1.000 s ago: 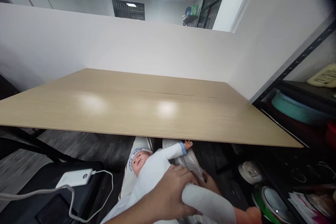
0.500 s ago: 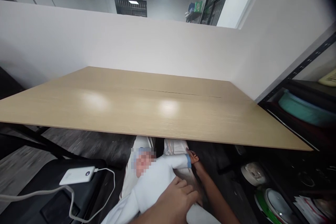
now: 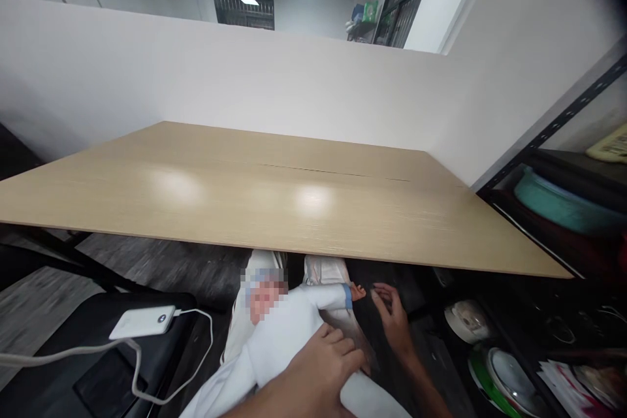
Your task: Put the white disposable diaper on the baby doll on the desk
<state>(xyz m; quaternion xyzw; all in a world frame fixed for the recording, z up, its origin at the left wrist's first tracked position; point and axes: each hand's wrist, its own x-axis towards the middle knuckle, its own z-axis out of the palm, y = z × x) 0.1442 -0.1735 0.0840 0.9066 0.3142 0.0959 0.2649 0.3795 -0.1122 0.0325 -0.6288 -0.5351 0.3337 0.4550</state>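
Note:
A baby doll (image 3: 281, 330) in a white suit and cap lies on my lap, below the front edge of the wooden table (image 3: 274, 196). My left hand (image 3: 318, 369) is wrapped round the doll's hip and upper leg. My right hand (image 3: 392, 320) hovers just right of the doll's raised arm with the blue cuff, fingers apart and holding nothing. The doll's lower legs run out of the frame at the bottom.
A white power bank (image 3: 142, 322) with a cable lies on a black seat at the left. At the right stands a dark shelf rack with a teal bowl (image 3: 563, 202), plates (image 3: 499, 372) and a small round dish (image 3: 467, 323). A white partition stands behind the table.
My right hand has let go under the doll's leg and moved up beside the doll's raised arm, opening its fingers. My left hand has kept its hold on the doll.

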